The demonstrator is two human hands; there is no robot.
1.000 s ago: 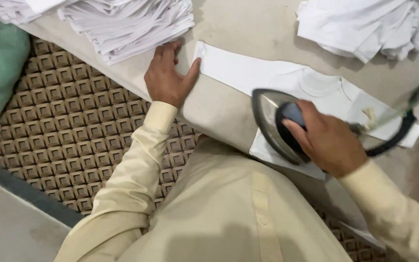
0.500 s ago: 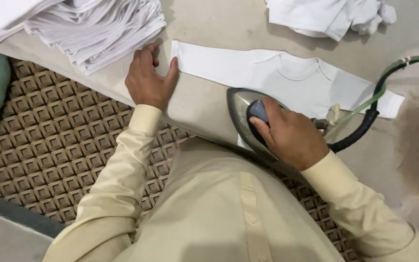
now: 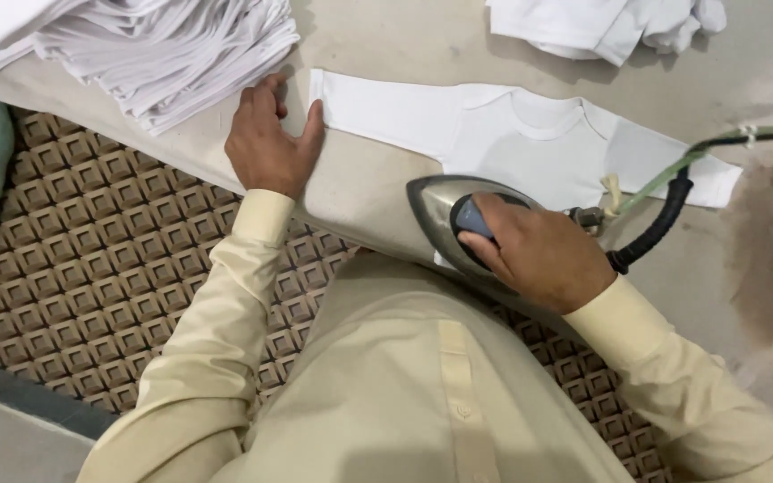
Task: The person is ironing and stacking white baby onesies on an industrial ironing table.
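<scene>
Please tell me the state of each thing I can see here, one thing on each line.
white garment: spread flat on the table, sleeves out.
iron: sole down at the garment's near edge, handle gripped.
right hand: closed around the iron's handle.
left hand: flat, pressing beside the sleeve end.
folded stack: piled, neat.
loose white clothes: crumpled heap.
hose and cord: attached to the iron, curving away.

A beige padded ironing table runs across the scene. On it a small white long-sleeved garment lies flat in the middle, with a steam iron at its near edge. A stack of folded white garments sits far left, and a loose white heap far right.
</scene>
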